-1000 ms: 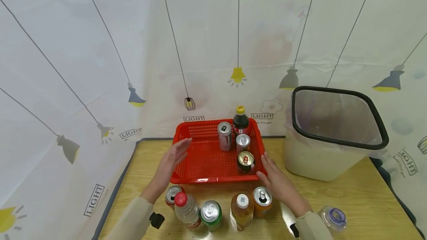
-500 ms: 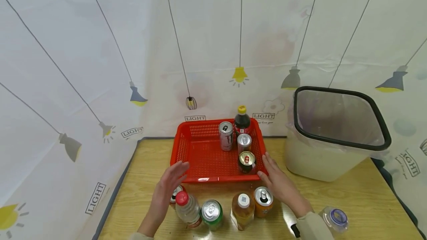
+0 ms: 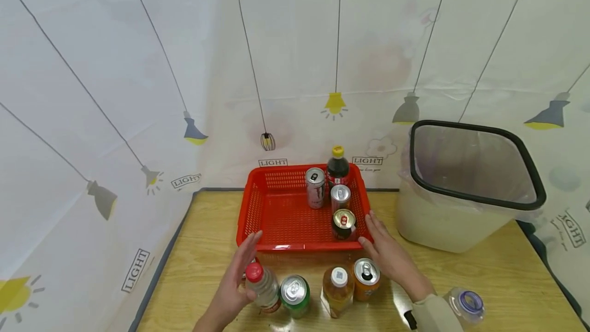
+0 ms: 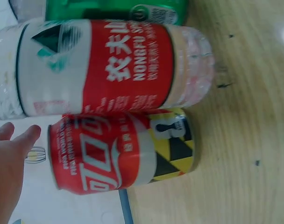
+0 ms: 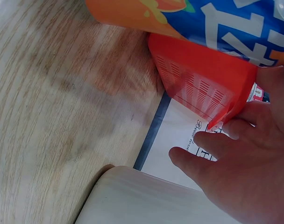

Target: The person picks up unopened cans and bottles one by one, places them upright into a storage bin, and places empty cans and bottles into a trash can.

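Note:
My left hand point(image 3: 232, 283) is beside a clear water bottle point(image 3: 266, 291) with a red cap, fingers and thumb spread, thumb tip overlapping the bottle's side. A red cola can point(image 4: 114, 151) lines up next to that bottle in the left wrist view, with two fingertips point(image 4: 27, 137) near its top; in the head view it is mostly hidden. Fingers extended, my right hand point(image 3: 392, 252) rests at the right front edge of the red basket point(image 3: 281, 219). Close to its wrist side stands an orange soda can point(image 3: 367, 281), its blue print point(image 5: 212, 23) large in the right wrist view.
Inside the basket stand a cola bottle point(image 3: 338, 168), a light tall can point(image 3: 315, 188), a silver-topped can point(image 3: 340, 196) and a gold-topped can point(image 3: 343, 224). In front are a green can point(image 3: 295, 296) and a tea bottle point(image 3: 338, 291). A lined bin point(image 3: 442, 219) and clear bottle point(image 3: 466, 304) stand right.
My left hand has come down and back from the basket's left side to the red-capped bottle. The right hand has stayed at the basket's edge. The head view has shifted slightly.

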Demonstrator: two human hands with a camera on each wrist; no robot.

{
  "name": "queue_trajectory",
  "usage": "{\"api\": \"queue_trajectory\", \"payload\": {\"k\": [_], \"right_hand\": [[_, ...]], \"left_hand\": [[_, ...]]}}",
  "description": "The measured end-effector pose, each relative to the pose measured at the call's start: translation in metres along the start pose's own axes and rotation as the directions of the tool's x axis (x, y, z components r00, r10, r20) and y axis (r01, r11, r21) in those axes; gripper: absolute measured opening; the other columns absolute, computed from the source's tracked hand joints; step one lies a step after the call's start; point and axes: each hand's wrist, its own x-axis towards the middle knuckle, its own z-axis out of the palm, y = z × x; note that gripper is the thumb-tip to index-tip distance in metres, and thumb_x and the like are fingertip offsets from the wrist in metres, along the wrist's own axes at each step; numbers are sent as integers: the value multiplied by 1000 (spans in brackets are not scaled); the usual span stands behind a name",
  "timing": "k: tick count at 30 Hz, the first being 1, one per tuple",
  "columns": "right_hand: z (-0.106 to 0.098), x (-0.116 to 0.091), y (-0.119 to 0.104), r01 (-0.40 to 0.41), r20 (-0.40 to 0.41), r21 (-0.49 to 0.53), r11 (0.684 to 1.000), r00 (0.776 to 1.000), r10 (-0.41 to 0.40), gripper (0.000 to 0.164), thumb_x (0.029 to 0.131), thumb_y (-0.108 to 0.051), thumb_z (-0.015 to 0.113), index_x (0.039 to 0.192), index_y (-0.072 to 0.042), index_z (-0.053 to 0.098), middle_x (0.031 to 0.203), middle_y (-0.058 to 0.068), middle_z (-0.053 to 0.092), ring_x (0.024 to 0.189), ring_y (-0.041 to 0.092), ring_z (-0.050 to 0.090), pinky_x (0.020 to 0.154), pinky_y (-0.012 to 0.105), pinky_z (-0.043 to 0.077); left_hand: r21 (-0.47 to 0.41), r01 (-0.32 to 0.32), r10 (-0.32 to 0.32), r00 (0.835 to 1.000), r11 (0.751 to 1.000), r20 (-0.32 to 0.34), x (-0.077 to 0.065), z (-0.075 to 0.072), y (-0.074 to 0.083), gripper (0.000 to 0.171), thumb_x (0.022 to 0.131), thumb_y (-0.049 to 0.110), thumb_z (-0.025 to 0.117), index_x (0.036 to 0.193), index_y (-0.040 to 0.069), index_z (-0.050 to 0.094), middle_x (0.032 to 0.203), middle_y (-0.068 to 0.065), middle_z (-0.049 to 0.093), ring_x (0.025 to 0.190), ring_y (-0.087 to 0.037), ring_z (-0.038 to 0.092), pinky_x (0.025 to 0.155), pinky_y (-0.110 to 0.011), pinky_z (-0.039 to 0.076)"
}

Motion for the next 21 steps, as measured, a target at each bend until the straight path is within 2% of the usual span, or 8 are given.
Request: {"api": "queue_trajectory", "payload": {"k": [4, 8, 12, 15, 18, 21], "right_hand": [[-1, -1, -1, -1, 0, 6, 1000, 1000, 1, 68, 110, -30, 53, 159, 7, 26, 168, 25, 16, 149, 51, 25, 118, 64, 28], [-2, -1, -1, -1, 2, 10, 1000, 1000, 1, 67, 109, -29, 54, 159, 7, 27, 168, 26, 18, 149, 52, 25, 117, 65, 28], [-1, 0, -1, -10, 9, 8, 1000, 1000, 10, 66, 109, -26, 55, 159, 6, 27, 168, 25, 17, 149, 50, 25, 118, 64, 28], [0, 0, 0, -14, 8, 6, 1000, 1000, 14, 66, 109, -25, 55, 160, 6, 27, 169, 24, 16, 150, 49, 25, 118, 64, 27], [1, 0, 2, -7, 2, -2, 1000, 1000, 7, 66, 109, -26, 55, 159, 6, 27, 168, 25, 17, 150, 49, 26, 118, 63, 28], [1, 0, 1, -3, -3, 0, 1000, 1000, 3, 67, 109, -26, 56, 159, 7, 27, 168, 25, 17, 150, 49, 25, 118, 64, 28]], "left_hand": [[15, -12, 12, 1000, 1000, 29, -4, 6, -6, 100, 95, 59, 65, 160, -6, 24, 163, -26, 33, 153, -23, 32, 120, -26, 28], [24, -6, 6, 1000, 1000, 29, -6, 10, -10, 96, 92, 53, 74, 156, -5, 33, 159, -25, 40, 150, -24, 38, 120, -27, 30], [41, 39, -40, 999, 998, 15, -8, 11, -10, 84, 87, 29, 86, 152, -1, 43, 149, -23, 52, 141, -23, 48, 115, -27, 37], [71, 89, -89, 996, 993, -4, -8, 12, -9, 69, 81, 8, 87, 142, 4, 54, 136, -20, 63, 129, -23, 58, 109, -28, 43], [102, 137, -133, 990, 985, -38, -8, 15, -8, 54, 80, -1, 85, 128, 9, 63, 123, -12, 70, 118, -22, 64, 104, -28, 47], [108, 153, -146, 987, 982, -65, -7, 18, -8, 43, 81, -3, 83, 119, 9, 65, 114, -9, 72, 110, -21, 67, 99, -28, 49]]}}
